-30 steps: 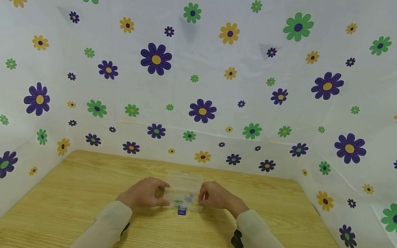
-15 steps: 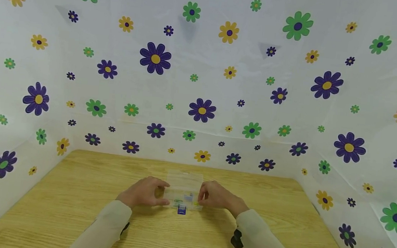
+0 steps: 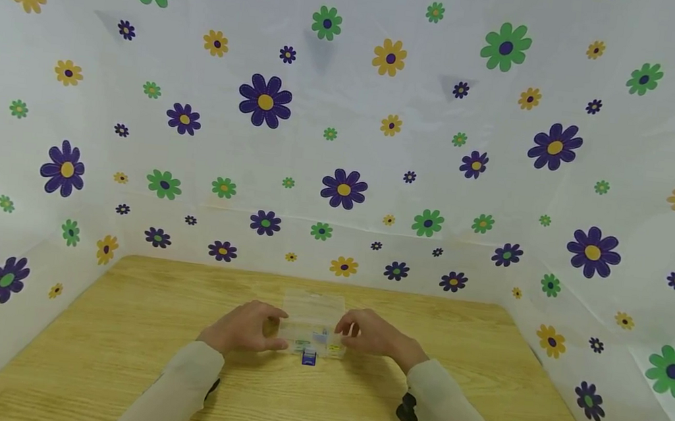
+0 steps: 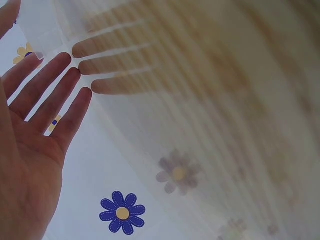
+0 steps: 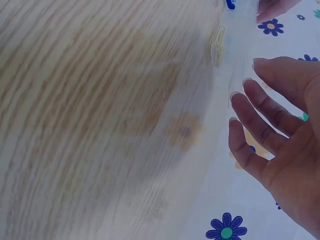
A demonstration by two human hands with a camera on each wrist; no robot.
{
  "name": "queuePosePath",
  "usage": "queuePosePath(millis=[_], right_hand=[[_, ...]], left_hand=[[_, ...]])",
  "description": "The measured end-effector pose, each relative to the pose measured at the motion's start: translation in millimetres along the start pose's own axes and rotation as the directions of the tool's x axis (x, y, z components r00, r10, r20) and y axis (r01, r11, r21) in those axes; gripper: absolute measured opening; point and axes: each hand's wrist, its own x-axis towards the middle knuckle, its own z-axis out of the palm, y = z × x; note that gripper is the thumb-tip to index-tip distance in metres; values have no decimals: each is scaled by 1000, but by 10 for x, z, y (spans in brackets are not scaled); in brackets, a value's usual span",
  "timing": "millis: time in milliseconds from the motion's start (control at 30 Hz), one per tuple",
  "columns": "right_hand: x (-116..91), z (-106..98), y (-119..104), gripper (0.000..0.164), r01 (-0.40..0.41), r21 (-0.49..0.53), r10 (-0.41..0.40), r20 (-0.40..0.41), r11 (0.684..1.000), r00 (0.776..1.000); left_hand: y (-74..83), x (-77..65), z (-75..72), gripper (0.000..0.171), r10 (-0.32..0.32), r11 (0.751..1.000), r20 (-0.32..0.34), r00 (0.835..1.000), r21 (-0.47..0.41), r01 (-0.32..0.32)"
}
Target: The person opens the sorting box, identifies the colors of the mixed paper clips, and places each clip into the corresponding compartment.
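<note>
A small clear plastic box (image 3: 312, 316) stands on the table with its clear lid (image 3: 314, 300) raised at the back. Inside its compartments lie a small green item (image 3: 302, 344), a pale blue item (image 3: 320, 337) and a yellow item (image 3: 334, 348), all too small to identify. A dark blue piece (image 3: 309, 357) shows at the box's front edge. My left hand (image 3: 246, 326) is at the box's left side, thumb and forefinger spread, fingertips touching or close to it. My right hand (image 3: 373, 334) hovers beside the right end, fingers loosely bent, holding nothing; the right wrist view shows a gap.
The wood-grain table (image 3: 306, 411) extends around the box. White flower-print sheeting (image 3: 344, 136) encloses the table at the back and both sides. A black strap piece (image 3: 406, 410) hangs beneath the right sleeve.
My right fingers have loosened and drawn slightly up from the box's right front compartment, where the yellow item now shows more fully. The left hand and box stay in place.
</note>
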Motion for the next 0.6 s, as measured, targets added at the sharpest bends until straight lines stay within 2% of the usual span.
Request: queuePosePath(millis=[200, 333, 433, 600], right_hand=[[-123, -31, 56, 21, -10, 13, 11, -59, 1000, 998], [-216, -54, 32, 27, -113, -91, 96, -174, 989, 980], [-291, -72, 2, 36, -253, -182, 201, -264, 950, 943], [-436, -101, 46, 48, -461, -231, 368, -353, 857, 860]], left_hand=[[-1, 3, 31, 73, -37, 999, 19, 999, -31, 38], [-5, 1, 23, 70, -80, 996, 11, 997, -29, 80], [-39, -3, 18, 62, -135, 991, -16, 991, -13, 135], [-136, -60, -19, 55, -201, 976, -95, 975, 64, 208]])
